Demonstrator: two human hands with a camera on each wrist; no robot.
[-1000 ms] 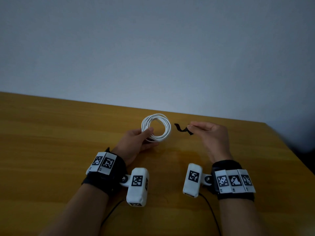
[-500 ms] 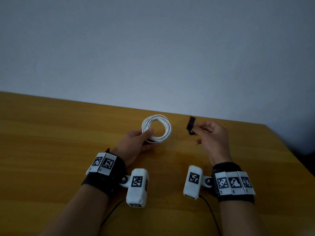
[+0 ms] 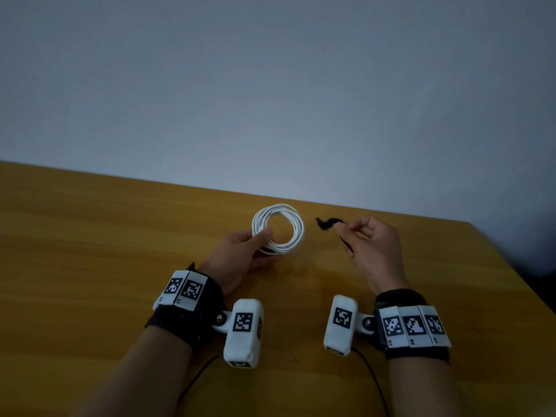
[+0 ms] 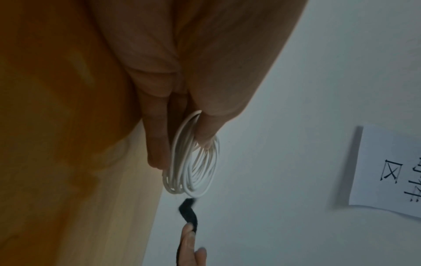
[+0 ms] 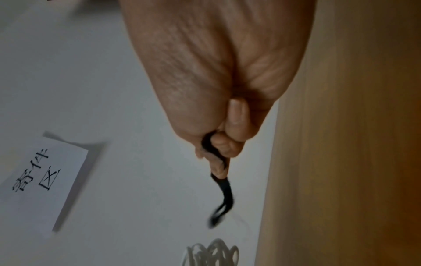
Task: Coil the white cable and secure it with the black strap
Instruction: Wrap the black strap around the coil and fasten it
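The white cable (image 3: 278, 228) is wound into a round coil of several loops, held upright above the wooden table (image 3: 90, 251). My left hand (image 3: 240, 255) pinches the coil's lower left side between thumb and fingers; the left wrist view shows the coil (image 4: 193, 165) edge-on in that pinch. My right hand (image 3: 368, 245) pinches the thin black strap (image 3: 329, 222) just right of the coil. The strap's free end curls out toward the coil without touching it. From the right wrist, the strap (image 5: 224, 190) hangs from my fingertips, with the coil (image 5: 213, 253) blurred beyond.
A pale wall (image 3: 270, 85) rises behind the table's far edge. A white paper sign (image 4: 387, 171) with black characters is stuck on the wall. The table's right edge (image 3: 517, 284) runs close to my right arm. Thin black wires (image 3: 373, 383) trail from the wrist cameras.
My right hand has turned the strap from standing up to lying sideways, its free end now pointing left at the coil. My left hand and the coil have barely moved.
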